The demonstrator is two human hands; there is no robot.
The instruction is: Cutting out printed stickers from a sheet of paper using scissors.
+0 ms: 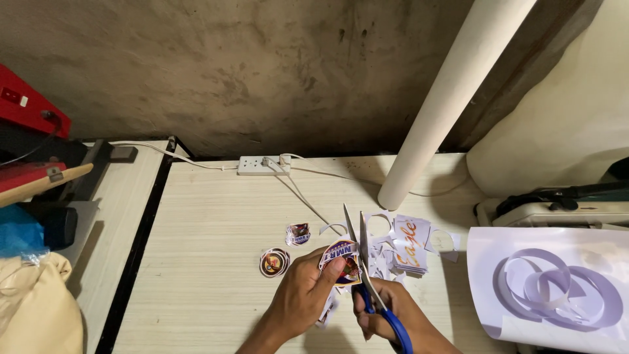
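Pinching the thin, floppy printed sticker (340, 257) in your left hand (303, 296), your right hand (386, 309) grips blue-handled scissors (370, 288), so hold near the cut.

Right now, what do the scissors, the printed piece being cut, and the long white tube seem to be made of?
Scissors: bright metal blades, glossy blue handles, probably plastic. Printed piece in the left hand: thin glossy paper, perhaps sticker sheet; its cut edges curl. White tube: matte and smooth, likely cardboard or rolled paper.
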